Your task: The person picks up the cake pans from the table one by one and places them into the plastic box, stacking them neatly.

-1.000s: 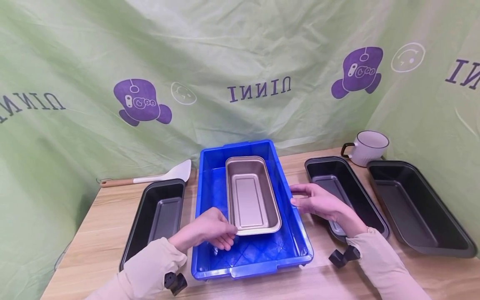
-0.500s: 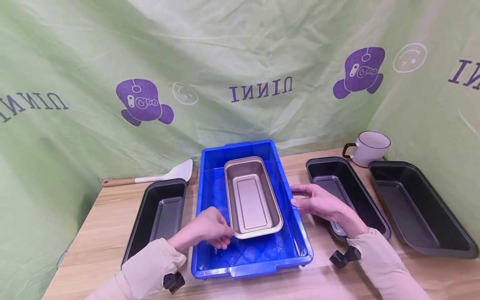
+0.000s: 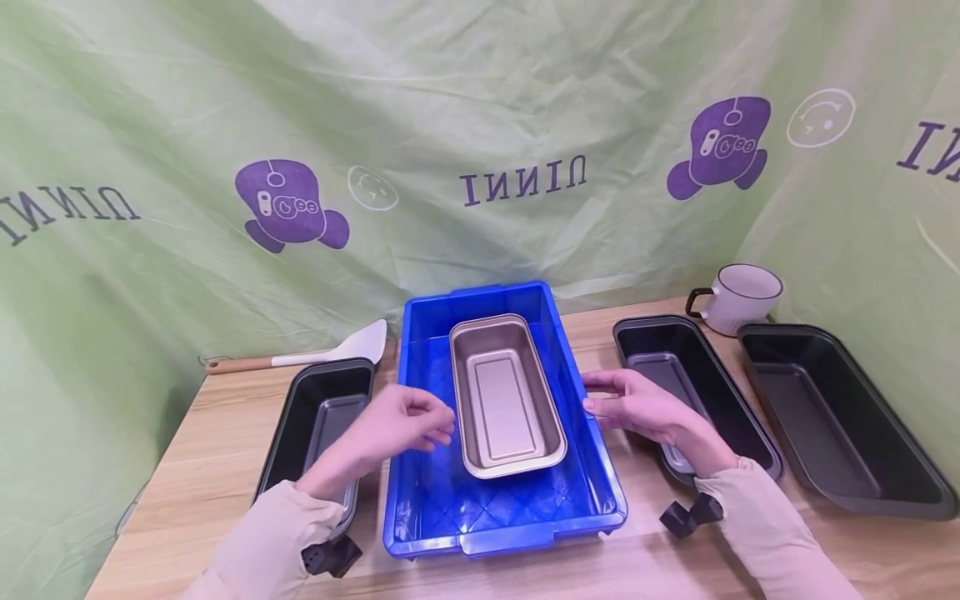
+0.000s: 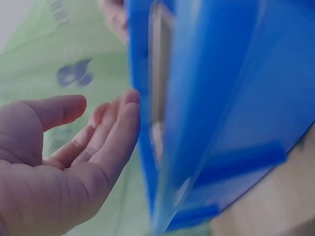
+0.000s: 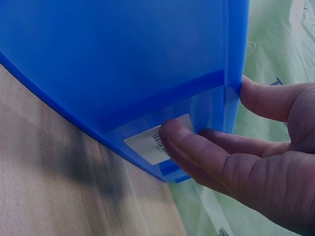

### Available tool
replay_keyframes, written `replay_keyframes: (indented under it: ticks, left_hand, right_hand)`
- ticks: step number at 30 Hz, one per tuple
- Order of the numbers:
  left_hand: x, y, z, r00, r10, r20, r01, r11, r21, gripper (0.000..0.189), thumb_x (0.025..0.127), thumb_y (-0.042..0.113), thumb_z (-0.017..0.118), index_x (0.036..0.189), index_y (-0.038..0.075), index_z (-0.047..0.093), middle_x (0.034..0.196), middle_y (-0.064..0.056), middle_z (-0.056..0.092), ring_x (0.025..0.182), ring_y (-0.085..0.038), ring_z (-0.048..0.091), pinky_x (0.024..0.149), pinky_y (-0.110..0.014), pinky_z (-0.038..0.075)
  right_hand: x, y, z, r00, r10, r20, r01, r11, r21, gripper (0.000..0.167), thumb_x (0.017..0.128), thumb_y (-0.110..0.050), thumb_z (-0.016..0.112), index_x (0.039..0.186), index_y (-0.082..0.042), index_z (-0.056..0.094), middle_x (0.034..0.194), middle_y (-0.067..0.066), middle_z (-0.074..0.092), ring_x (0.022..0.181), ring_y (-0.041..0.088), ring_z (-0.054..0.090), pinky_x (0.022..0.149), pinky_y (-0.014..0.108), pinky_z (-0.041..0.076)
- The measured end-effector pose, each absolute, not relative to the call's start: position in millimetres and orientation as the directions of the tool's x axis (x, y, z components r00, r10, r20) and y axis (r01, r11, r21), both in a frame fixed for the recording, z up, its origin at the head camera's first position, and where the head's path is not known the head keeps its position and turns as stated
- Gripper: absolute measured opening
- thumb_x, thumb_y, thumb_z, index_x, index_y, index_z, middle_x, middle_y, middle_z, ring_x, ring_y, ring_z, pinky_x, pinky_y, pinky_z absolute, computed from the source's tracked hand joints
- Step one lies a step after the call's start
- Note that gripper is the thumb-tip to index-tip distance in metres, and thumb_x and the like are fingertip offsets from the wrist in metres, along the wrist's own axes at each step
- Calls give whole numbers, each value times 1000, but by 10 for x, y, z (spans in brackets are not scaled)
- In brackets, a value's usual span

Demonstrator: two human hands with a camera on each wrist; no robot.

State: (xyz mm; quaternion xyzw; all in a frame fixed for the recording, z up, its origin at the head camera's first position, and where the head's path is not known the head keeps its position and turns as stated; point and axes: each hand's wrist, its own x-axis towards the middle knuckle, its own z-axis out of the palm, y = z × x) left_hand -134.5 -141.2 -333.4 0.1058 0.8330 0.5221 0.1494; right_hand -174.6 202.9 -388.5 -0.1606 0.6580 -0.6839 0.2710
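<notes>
Champagne-coloured metal loaf pan (image 3: 506, 400): inside the blue plastic tub (image 3: 506, 543), just right of the left fingertips; the tub's right wall separates it from the right fingers.
Left hand (image 3: 401, 421): over the tub's left rim, holding nothing; fingers loosely bent, thumb well apart from them.
Right hand (image 3: 645, 408): thumb touching the tub's right rim, fingers fairly straight at the outer wall, a wide gap between; a white barcode sticker (image 5: 142, 142) sits at the fingertips.
Black loaf pans: one (image 3: 318, 404) left of the left fingers, partly behind that arm; two (image 3: 697, 383) (image 3: 832, 417) right of the right fingers.
White mug with dark handle (image 3: 742, 300): beyond the right fingers.
White spatula with wooden handle (image 3: 303, 359): beyond the left fingers, on the table (image 3: 172, 467).
</notes>
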Motion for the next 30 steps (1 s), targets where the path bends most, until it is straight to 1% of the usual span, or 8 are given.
replay_keyframes:
  ticks: [4,8,13,16,21,24,28,30]
  left_hand:
    - [-1342,-1604,-3277,-976,217,32,126,437,890,21,91,11,64,102,-6,69,90,-16,72,81,-22,70,70,-29,59]
    - [-1281,-1825,-3248,-991,107,83,114,328,938,29,93,13,63,111,-11,63,100,-18,70,88,-19,70,75,-29,58]
    - [-1182,-2082,-3260,-991,77,107,122,231,965,36,96,12,60,116,-17,55,96,-2,73,89,-14,69,77,-29,58]
    - [-1118,-2230,-3301,-990,84,117,132,204,970,33,96,10,59,116,-15,56,95,4,72,90,-13,69,77,-28,57]
    - [-999,-2475,-3389,-991,75,113,125,176,976,26,96,8,59,115,-10,59,99,3,72,94,-13,68,77,-27,57]
    - [-924,-2612,-3436,-992,61,111,119,154,981,21,96,5,58,114,-3,63,100,3,72,94,-14,68,77,-27,57]
    - [-811,-2798,-3506,-994,33,105,109,141,984,22,96,2,55,107,16,68,102,5,72,92,-11,69,75,-26,57]
    - [-758,-2904,-3545,-995,19,102,104,136,985,26,96,0,54,105,20,68,102,5,72,92,-10,69,75,-25,57]
  right_hand:
    - [-1744,2025,-3880,-802,-581,-137,158,15,-987,65,94,-4,58,139,22,19,137,40,35,102,21,63,91,39,52]
    - [-1738,2021,-3873,-797,-588,-140,160,18,-987,66,94,-5,58,139,22,19,137,40,35,102,21,62,92,39,52]
    - [-1733,2023,-3872,-800,-582,-147,170,15,-985,66,94,-5,58,140,22,19,137,39,36,103,22,62,93,39,52]
    - [-1734,2022,-3877,-802,-578,-152,174,19,-985,66,94,-5,58,140,21,19,137,39,37,104,22,62,94,41,51]
    - [-1730,2022,-3872,-802,-575,-161,178,28,-984,67,94,-5,58,141,21,18,138,40,36,104,22,62,95,42,50]
    - [-1731,2019,-3864,-801,-576,-162,179,27,-983,67,94,-5,58,141,21,18,138,40,36,105,23,62,95,42,50]
    - [-1730,2019,-3865,-801,-575,-163,182,25,-983,68,94,-5,58,141,22,17,137,40,36,105,24,61,95,42,50]
    - [-1728,2021,-3868,-801,-576,-162,181,24,-983,68,94,-5,58,140,22,17,137,41,35,105,24,61,95,43,50]
